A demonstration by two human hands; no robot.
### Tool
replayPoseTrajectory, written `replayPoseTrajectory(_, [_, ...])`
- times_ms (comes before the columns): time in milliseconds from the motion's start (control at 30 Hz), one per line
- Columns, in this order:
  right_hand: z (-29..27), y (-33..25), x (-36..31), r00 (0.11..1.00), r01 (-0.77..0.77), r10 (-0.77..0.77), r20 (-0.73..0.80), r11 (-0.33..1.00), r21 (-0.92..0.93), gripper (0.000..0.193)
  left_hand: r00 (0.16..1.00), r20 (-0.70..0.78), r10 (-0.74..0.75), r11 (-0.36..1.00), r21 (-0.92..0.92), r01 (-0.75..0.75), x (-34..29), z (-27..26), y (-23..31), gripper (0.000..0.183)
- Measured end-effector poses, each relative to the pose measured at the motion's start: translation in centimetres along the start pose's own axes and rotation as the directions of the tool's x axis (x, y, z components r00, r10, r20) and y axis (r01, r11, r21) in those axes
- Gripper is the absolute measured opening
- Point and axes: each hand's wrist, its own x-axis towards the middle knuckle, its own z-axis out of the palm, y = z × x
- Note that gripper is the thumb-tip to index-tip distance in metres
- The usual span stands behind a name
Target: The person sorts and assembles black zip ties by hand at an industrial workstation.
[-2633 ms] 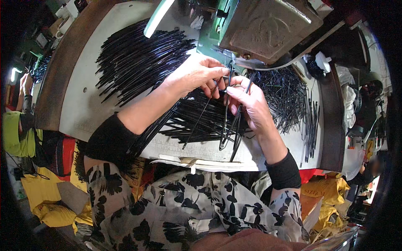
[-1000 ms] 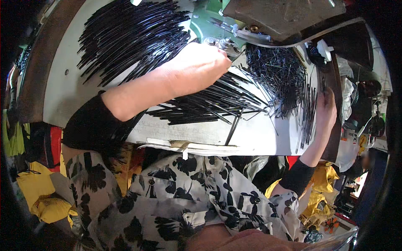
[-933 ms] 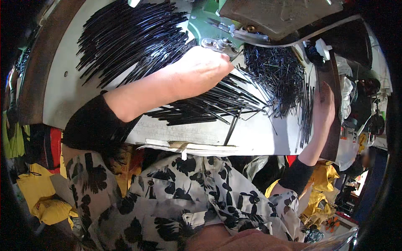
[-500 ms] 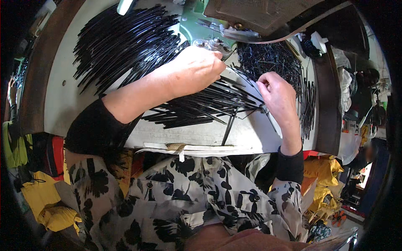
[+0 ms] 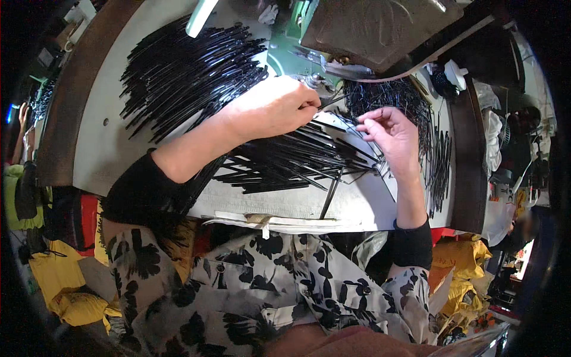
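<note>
My left hand reaches across the white table to the metal parts of a green machine. Its fingers are closed in a pinch, and a thin black strip juts out from the fingertips to the right. To the right, my right hand hovers above loose black pieces, its fingers loosely bent and apart, with nothing clearly visible between them. Beneath and between the hands lies a spread of long black strips. The metal parts are partly hidden behind my left hand.
A large pile of black strips covers the table's far left. A tangled heap of thin black pieces lies right of the machine, with more strips along the right edge. Yellow bags stand below at the right.
The view has shifted, so the table sits lower and farther right. My right hand's fingers have loosened and spread apart. My left hand stays closed near the metal parts.
</note>
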Motion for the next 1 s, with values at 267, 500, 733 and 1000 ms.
replayPoseTrajectory(267, [-0.9, -0.2, -0.7, 0.972, 0.041, 0.101, 0.213, 0.818, -0.574, 0.009, 0.872, 0.348, -0.343, 0.836, -0.311, 0.453, -0.9, -2.4, -0.8, 0.033])
replayPoseTrajectory(500, [1.6, -2.5, 0.2, 0.925, -0.163, 0.198, 0.324, 0.978, -0.132, 0.022, 0.895, 0.335, -0.294, 0.759, -0.488, 0.432, -1.5, -3.0, -1.4, 0.033])
replayPoseTrajectory(733, [3.0, -2.6, 1.1, 0.922, -0.182, 0.164, 0.352, 0.983, 0.019, 0.024, 0.904, 0.295, -0.31, 0.697, -0.576, 0.427, -1.6, -2.6, -2.1, 0.028])
replayPoseTrajectory(1000, [3.1, -2.2, 1.3, 0.925, -0.192, 0.15, 0.349, 0.977, 0.089, 0.025, 0.903, 0.293, -0.314, 0.686, -0.588, 0.43, -1.5, -2.9, -2.1, 0.027])
